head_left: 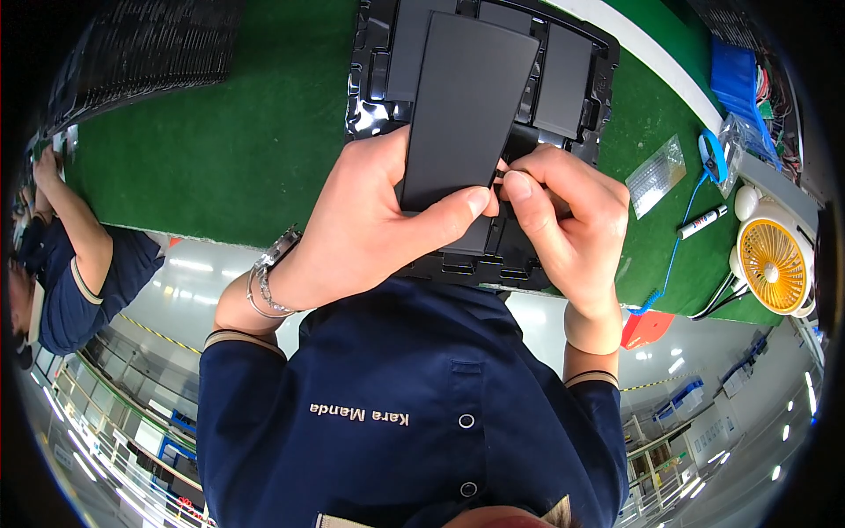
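My left hand (pixel 370 220), with a bracelet and a watch on its wrist, grips a dark grey flat rectangular panel (pixel 466 106) by its lower end, thumb across the front. My right hand (pixel 563 220) pinches the lower right corner of the same panel between thumb and forefinger; what sits under those fingertips is too small to make out. The panel is held above a black moulded tray (pixel 598 79) that lies on the green mat (pixel 264 132) and carries similar dark panels in its pockets.
To the right on the mat lie a clear bag (pixel 656 176), a white marker (pixel 701 222) and a blue coiled cable (pixel 678 255). A small yellow fan (pixel 773 264) stands at the right edge. Stacked black trays (pixel 141 53) are upper left. Another person (pixel 70 255) works at the left.
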`<state>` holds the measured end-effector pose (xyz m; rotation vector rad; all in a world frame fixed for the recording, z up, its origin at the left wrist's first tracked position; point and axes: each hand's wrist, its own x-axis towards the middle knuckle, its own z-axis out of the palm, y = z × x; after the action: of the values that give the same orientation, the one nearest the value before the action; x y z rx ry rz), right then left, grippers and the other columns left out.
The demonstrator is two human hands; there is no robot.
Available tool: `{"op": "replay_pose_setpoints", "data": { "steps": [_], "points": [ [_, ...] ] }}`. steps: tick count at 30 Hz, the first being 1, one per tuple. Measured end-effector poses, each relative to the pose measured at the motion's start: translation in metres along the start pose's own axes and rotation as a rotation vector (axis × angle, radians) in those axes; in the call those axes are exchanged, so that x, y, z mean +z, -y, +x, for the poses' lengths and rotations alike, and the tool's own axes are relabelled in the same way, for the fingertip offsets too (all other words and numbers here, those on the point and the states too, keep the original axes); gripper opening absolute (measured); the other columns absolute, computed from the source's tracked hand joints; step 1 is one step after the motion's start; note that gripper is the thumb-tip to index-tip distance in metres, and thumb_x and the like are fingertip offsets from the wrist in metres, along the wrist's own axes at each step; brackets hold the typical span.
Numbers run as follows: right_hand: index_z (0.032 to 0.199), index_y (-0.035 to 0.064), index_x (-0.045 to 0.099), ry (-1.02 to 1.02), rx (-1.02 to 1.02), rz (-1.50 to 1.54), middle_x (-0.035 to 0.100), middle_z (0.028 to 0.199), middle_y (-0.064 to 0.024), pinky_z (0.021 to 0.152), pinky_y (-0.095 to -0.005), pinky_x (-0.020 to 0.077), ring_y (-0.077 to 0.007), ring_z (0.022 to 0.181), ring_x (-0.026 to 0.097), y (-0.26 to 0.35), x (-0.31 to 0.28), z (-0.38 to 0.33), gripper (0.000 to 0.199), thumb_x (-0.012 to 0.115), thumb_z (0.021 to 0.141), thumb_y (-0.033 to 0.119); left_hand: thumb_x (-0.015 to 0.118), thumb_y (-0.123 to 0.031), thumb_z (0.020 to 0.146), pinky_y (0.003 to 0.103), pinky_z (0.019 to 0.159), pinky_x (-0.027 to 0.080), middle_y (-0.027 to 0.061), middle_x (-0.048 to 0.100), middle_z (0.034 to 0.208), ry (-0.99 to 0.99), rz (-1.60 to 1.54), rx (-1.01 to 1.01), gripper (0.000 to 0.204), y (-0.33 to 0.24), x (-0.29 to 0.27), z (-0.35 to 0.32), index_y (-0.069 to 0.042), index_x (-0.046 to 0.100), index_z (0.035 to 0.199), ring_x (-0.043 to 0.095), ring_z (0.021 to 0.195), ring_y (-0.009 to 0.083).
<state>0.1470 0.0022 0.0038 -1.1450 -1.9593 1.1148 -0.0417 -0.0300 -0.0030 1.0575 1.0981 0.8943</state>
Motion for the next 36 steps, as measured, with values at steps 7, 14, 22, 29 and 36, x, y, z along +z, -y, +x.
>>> {"op": "replay_pose_setpoints", "data": {
  "steps": [7, 14, 22, 29, 36],
  "points": [
    [0.074, 0.0014, 0.062, -0.075, -0.104, -0.123, 0.054, 0.059, -0.0035, 0.042, -0.0265, 0.0363, -0.0129, 0.045, 0.049, 0.0027, -0.0001, -0.0009, 0.009, 0.067, 0.081, 0.004, 0.06, -0.009, 0.09, 0.019, 0.062, 0.043, 0.0034, 0.066, 0.084, 0.097, -0.08, -0.098, 0.017, -0.0056, -0.0031, 0.0026, 0.001, 0.063, 0.103, 0.055, 0.073, 0.0035],
    [0.074, 0.0011, 0.063, 0.008, 0.183, 0.203, 0.053, 0.057, -0.0006, 0.045, -0.0236, 0.0329, -0.0056, 0.047, 0.042, -0.0005, -0.0026, -0.0043, 0.015, 0.064, 0.086, 0.009, 0.06, -0.006, 0.09, 0.022, 0.07, 0.047, 0.0042, 0.066, 0.084, 0.093, -0.059, 0.008, 0.015, -0.0025, -0.0018, 0.003, 0.001, 0.062, 0.103, 0.06, 0.079, 0.0076],
    [0.075, 0.0013, 0.064, 0.025, 0.245, 0.304, 0.055, 0.059, 0.0028, 0.046, -0.0214, 0.0307, -0.0023, 0.05, 0.039, 0.0012, -0.0016, -0.0035, 0.018, 0.061, 0.09, 0.011, 0.059, 0.002, 0.089, 0.026, 0.078, 0.05, 0.0069, 0.067, 0.088, 0.064, 0.02, -0.025, 0.016, -0.0074, 0.0018, 0.0009, 0.003, 0.059, 0.105, 0.063, 0.086, 0.0113],
    [0.075, 0.0016, 0.064, 0.044, 0.236, 0.286, 0.053, 0.056, 0.0028, 0.046, -0.0218, 0.0292, -0.0024, 0.049, 0.038, -0.0018, -0.004, -0.0024, 0.018, 0.062, 0.089, 0.011, 0.059, 0.002, 0.089, 0.025, 0.078, 0.05, 0.007, 0.066, 0.087, 0.065, 0.004, -0.029, 0.016, -0.008, 0.0015, 0.0007, 0.003, 0.059, 0.105, 0.063, 0.085, 0.0113],
    [0.073, 0.0024, 0.065, 0.066, 0.237, 0.288, 0.047, 0.052, 0.0028, 0.045, -0.023, 0.0269, -0.0033, 0.048, 0.036, -0.0036, -0.0043, -0.0028, 0.018, 0.063, 0.088, 0.012, 0.059, 0.002, 0.089, 0.025, 0.078, 0.05, 0.0068, 0.066, 0.087, 0.085, 0.009, -0.051, 0.015, -0.0053, 0.0011, 0.0009, 0.003, 0.06, 0.104, 0.063, 0.085, 0.0111]
  ]
}}
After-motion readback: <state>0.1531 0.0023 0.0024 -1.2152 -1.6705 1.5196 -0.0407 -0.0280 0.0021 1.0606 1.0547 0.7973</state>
